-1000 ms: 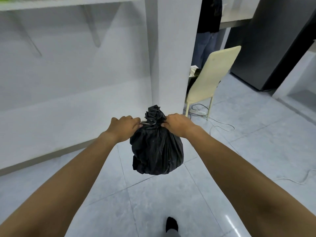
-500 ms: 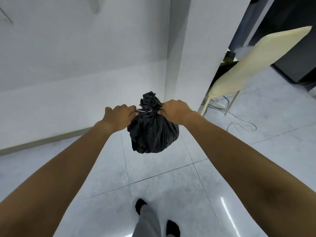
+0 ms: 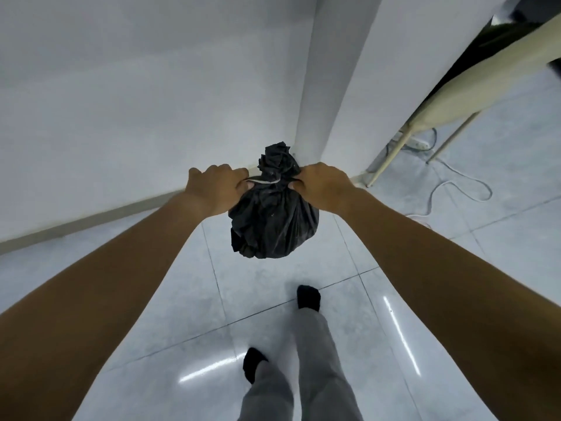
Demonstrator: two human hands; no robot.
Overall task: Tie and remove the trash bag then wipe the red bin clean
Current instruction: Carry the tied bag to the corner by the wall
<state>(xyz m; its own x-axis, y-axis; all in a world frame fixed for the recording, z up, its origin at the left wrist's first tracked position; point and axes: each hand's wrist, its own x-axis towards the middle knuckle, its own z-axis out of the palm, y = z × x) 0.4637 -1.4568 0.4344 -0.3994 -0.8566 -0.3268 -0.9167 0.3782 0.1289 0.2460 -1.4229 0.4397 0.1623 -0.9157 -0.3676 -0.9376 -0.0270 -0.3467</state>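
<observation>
The black trash bag (image 3: 273,220) hangs above the tiled floor (image 3: 170,299). The left hand (image 3: 217,186) and right hand (image 3: 323,186) pinch its neck with curled fingers, one on each side.

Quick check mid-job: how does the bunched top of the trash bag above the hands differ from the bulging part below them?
The bunched top is small, tightly crumpled and stands up above the tie line; the bulging part is much larger, rounded and hangs free above the floor. The left hand and right hand pinch at the neck between them, so the top sits above the grip, the bulge below it. Both are the same creased black plastic.
</observation>
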